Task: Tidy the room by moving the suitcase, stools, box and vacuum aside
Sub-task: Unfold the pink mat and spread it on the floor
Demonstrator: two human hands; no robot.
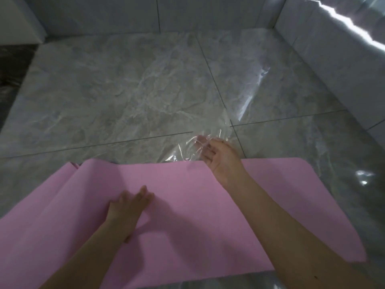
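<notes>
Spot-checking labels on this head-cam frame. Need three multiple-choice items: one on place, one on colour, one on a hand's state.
1. Where does the left hand rest?
A. on the mat
B. on the wall
C. on bare tile

2. What colour is the mat?
A. blue
B. pink
C. green

3. What is the right hand doing?
A. lying flat on the mat
B. pinching the clear plastic film
C. gripping a suitcase handle

Key: 1 A, straight fingers lie on the mat. 2 B, it is plainly pink. 3 B, the film puckers at its fingers beyond the mat's far edge.
</notes>
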